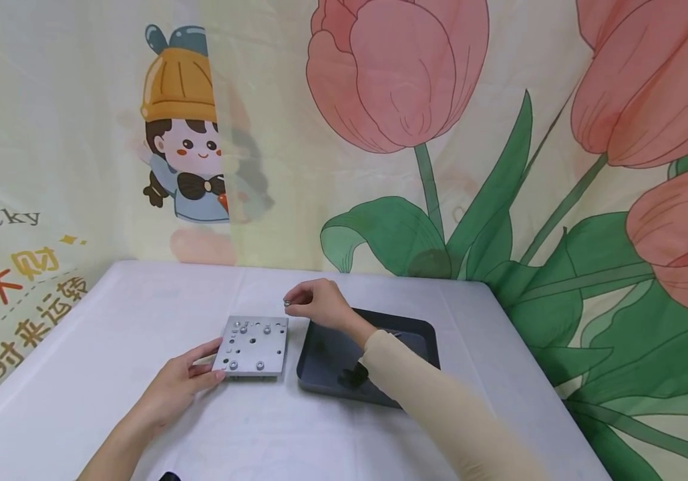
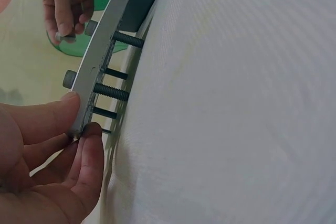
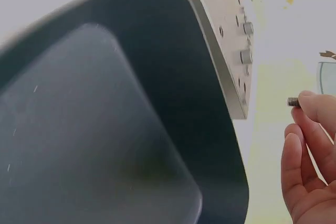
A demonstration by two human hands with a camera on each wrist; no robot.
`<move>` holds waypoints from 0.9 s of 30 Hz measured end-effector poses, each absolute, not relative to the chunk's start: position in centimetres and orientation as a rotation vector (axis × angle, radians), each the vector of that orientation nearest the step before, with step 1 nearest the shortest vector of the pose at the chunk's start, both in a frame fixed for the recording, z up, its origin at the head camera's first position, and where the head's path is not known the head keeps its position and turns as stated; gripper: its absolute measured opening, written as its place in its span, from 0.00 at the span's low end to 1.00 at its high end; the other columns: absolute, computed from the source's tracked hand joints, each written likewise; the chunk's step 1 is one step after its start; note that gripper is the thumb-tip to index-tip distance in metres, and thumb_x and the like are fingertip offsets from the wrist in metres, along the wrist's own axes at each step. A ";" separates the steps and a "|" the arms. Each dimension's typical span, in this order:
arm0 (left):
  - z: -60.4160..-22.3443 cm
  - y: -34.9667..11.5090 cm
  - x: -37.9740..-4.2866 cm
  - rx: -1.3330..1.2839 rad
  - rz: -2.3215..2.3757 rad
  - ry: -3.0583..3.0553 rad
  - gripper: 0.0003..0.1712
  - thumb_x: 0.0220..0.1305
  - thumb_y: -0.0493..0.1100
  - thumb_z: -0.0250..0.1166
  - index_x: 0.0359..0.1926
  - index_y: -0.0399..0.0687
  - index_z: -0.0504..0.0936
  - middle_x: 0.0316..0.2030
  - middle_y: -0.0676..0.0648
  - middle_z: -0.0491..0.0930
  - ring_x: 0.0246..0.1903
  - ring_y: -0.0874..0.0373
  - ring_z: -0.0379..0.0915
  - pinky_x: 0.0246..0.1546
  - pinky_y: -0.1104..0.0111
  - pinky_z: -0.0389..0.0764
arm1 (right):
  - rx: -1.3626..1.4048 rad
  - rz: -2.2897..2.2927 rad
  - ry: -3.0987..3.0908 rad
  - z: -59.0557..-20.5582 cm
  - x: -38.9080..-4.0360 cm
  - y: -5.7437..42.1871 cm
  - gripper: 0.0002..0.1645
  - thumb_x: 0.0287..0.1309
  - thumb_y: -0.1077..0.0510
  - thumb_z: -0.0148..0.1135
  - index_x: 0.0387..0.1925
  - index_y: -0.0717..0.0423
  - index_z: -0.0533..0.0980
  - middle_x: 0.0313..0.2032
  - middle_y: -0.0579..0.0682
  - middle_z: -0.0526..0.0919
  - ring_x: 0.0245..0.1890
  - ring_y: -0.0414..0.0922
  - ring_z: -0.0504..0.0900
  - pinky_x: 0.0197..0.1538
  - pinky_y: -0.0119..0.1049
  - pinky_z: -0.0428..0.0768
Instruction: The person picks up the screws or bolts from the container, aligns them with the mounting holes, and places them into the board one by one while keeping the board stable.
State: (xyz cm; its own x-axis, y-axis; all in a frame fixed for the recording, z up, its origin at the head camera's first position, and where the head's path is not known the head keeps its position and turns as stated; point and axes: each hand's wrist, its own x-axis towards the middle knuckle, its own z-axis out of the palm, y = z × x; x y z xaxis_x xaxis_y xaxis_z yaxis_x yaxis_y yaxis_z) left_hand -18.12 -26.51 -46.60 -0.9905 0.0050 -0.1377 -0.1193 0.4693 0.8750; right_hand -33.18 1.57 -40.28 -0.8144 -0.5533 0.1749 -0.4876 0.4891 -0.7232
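Note:
A square silver metal plate (image 1: 266, 352) lies a little tilted over the white table, with holes and several socket-head screws in its top. My left hand (image 1: 172, 387) grips its left edge, thumb on one face and fingers on the other. In the left wrist view, threaded shanks (image 2: 111, 91) stick out below the plate. Past the plate's far right corner, my right hand (image 1: 324, 304) pinches a small screw (image 3: 293, 102) between thumb and index finger. The screw's short threaded end shows in the right wrist view, apart from the plate.
A dark rectangular tray (image 1: 327, 354) stands right of the plate, under my right forearm. Inside it lie a black item (image 1: 353, 376) and small parts near the far side. A printed curtain (image 1: 284, 133) hangs behind the table (image 1: 296, 441). Something black (image 1: 169, 476) shows at the bottom edge.

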 end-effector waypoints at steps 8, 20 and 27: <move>-46.5 -26.4 -18.1 -0.100 1.557 2.578 0.45 0.72 0.46 0.72 0.83 0.51 0.61 0.74 0.35 0.70 0.67 0.43 0.73 0.53 0.60 0.80 | -0.931 -1.238 2.645 -40.9 -33.6 -0.3 0.10 0.63 0.59 0.78 0.46 0.51 0.90 0.34 0.40 0.90 0.35 0.34 0.84 0.40 0.28 0.79; -46.6 -26.5 -18.2 -0.119 1.529 2.579 0.45 0.71 0.49 0.73 0.83 0.53 0.62 0.73 0.38 0.73 0.65 0.47 0.75 0.55 0.61 0.78 | -0.923 -1.211 2.603 -41.4 -33.6 -2.4 0.10 0.64 0.60 0.76 0.47 0.51 0.90 0.36 0.40 0.91 0.36 0.31 0.84 0.46 0.26 0.79; -46.4 -26.5 -18.2 -0.128 1.545 2.571 0.46 0.70 0.50 0.73 0.82 0.53 0.63 0.67 0.39 0.79 0.65 0.45 0.75 0.55 0.62 0.80 | -0.904 -1.169 2.590 -41.7 -33.4 -3.4 0.10 0.64 0.60 0.76 0.47 0.51 0.89 0.36 0.39 0.90 0.35 0.32 0.83 0.44 0.26 0.79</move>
